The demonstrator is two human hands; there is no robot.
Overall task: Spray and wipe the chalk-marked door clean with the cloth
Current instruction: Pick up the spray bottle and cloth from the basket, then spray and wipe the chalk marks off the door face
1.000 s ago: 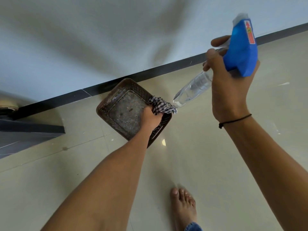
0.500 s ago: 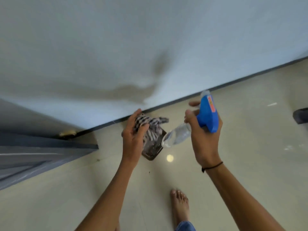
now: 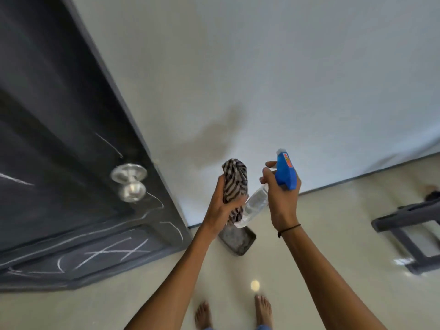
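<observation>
Striped cloth (image 3: 234, 182), blue-headed spray bottle (image 3: 284, 173), seemingly dark grey door (image 3: 59, 139).

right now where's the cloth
In the head view the striped cloth sits just right of centre, bunched in the left hand, beside the spray bottle held by the right hand, above the basket on the floor.

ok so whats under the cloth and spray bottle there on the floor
A dark tray sits on the floor tiles below the left hand holding the striped cloth and the right hand gripping the spray bottle. The tray's far end is covered by them; the visible part looks empty.
</observation>
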